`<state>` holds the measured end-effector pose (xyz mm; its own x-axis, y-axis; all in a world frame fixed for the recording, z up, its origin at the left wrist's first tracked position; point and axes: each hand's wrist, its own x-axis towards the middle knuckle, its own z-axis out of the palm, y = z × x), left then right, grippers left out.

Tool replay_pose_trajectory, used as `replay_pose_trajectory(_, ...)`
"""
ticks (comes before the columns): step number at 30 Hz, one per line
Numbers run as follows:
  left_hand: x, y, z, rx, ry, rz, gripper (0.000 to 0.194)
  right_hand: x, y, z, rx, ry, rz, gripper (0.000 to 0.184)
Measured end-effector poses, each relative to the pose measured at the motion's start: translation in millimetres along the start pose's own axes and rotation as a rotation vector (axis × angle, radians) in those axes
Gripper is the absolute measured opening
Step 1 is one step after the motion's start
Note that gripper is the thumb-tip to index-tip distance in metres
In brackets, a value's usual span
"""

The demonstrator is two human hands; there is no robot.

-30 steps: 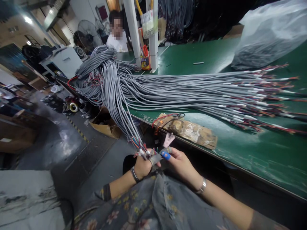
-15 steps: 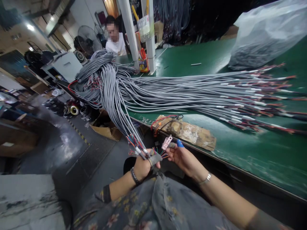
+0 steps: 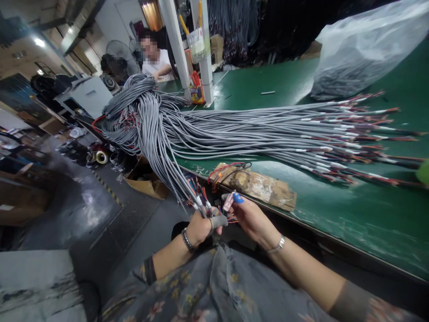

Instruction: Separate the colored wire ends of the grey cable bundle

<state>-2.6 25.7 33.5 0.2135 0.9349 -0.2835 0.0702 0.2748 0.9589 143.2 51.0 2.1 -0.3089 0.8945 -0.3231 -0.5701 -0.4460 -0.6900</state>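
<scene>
My left hand (image 3: pixel 200 227) is closed round the ends of several grey cables (image 3: pixel 170 172). Grey tape or cloth wraps its thumb. Thin coloured wires (image 3: pixel 201 192) fan out from white-banded cable ends just above that hand, and more coloured wire tips stick out past the thumb. Opposite them, my right hand (image 3: pixel 250 219), with a blue cover on its thumb, pinches a small pale pink tool (image 3: pixel 229 201) with holes in it. The tool is right by the wire tips; whether it touches them I cannot tell.
A large bundle of grey cables (image 3: pixel 234 129) stretches across the green table (image 3: pixel 335 214). A worn wooden block (image 3: pixel 264 185) lies at the near edge. A clear plastic bag (image 3: pixel 362 49) stands back right. Across the table sits a co-worker (image 3: pixel 159 62); an open carton (image 3: pixel 147 181) is on the floor.
My right hand has moved slightly left and its thumb has closed over the pink tool, now nearer the wire tips. The co-worker's arm now reaches toward the cable coil. A green shape appears far right.
</scene>
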Motion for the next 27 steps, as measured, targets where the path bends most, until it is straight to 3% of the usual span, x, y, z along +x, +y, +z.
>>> replay_pose_trajectory(5, 2, -3, 0.3, 0.044, 0.001, -0.018, 0.038, 2, 3, -1, -0.005, 0.017, -0.040, 0.040)
replay_pose_trajectory(15, -15, -3, -5.6, 0.027, 0.029, 0.063, 0.041, -5, -3, 2, 0.069, -0.082, 0.101, 0.044)
replay_pose_trajectory(19, -17, -12, -7.9, -0.001, 0.092, 0.106, 0.039, -4, -3, 2, 0.030, -0.002, 0.040, 0.032)
replay_pose_trajectory(27, -7, -12, -0.5, -0.037, 0.127, 0.135, 0.044, 2, 8, -5, -0.004, -0.053, -0.060, 0.042)
